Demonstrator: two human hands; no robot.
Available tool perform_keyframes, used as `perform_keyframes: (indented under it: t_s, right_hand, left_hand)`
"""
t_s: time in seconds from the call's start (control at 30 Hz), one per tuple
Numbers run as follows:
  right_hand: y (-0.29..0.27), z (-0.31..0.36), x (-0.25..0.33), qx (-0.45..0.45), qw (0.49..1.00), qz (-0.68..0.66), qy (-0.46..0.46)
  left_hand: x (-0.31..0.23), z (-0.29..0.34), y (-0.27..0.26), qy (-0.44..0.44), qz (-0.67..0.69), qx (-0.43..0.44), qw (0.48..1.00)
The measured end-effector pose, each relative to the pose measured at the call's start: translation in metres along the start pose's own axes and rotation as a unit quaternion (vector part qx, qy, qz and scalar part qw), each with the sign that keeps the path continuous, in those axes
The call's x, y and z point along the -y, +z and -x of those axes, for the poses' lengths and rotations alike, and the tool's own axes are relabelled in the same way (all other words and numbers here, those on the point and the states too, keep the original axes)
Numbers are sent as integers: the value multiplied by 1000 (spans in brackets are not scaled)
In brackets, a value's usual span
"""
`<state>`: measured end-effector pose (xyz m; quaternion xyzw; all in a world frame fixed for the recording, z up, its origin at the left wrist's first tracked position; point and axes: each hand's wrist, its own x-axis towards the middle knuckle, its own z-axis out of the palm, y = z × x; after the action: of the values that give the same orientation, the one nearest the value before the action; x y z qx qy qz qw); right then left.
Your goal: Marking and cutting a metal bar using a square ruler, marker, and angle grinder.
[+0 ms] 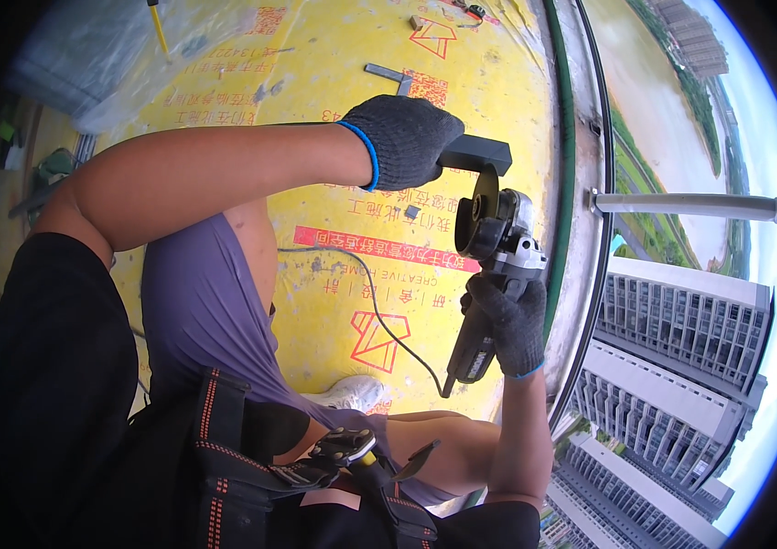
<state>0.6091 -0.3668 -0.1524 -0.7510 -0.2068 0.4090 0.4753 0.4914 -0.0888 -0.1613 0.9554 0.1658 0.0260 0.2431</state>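
My left hand [404,142], in a dark grey knit glove with a blue cuff, is closed around one end of a short dark grey rectangular bar [480,154]. The bar's free end points right. My right hand [509,322], gloved likewise, grips the black body of an angle grinder [475,343] with a silver gear head. Its thin cutting disc [489,189] stands edge-on at the bar's lower side; whether they touch I cannot tell. No sparks show. A dark power cord [379,302] runs from the grinder's rear end leftward across the floor.
Yellow printed sheeting [334,284] covers the floor. A grey angled metal piece [388,73] and a small dark offcut [413,211] lie on it. To the right are a ledge [574,183] and a metal rail [700,207], with tall buildings far below. My shoe [356,393] is near the cord.
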Motion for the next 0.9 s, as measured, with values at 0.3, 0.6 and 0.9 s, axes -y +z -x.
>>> perform_keyframes:
  t_s: [0.3, 0.6, 0.9]
  right_hand:
    - [-1, -2, 1, -2, 1000, 10, 6]
    - [1, -2, 4, 3, 1000, -3, 16]
    - [2, -3, 3, -4, 1000, 18, -3]
  left_hand:
    - [2, -2, 3, -3, -2, -5, 1000]
    - [3, -2, 6, -4, 3, -8, 1000]
    - [2, -1, 3, 6, 0, -10, 1000]
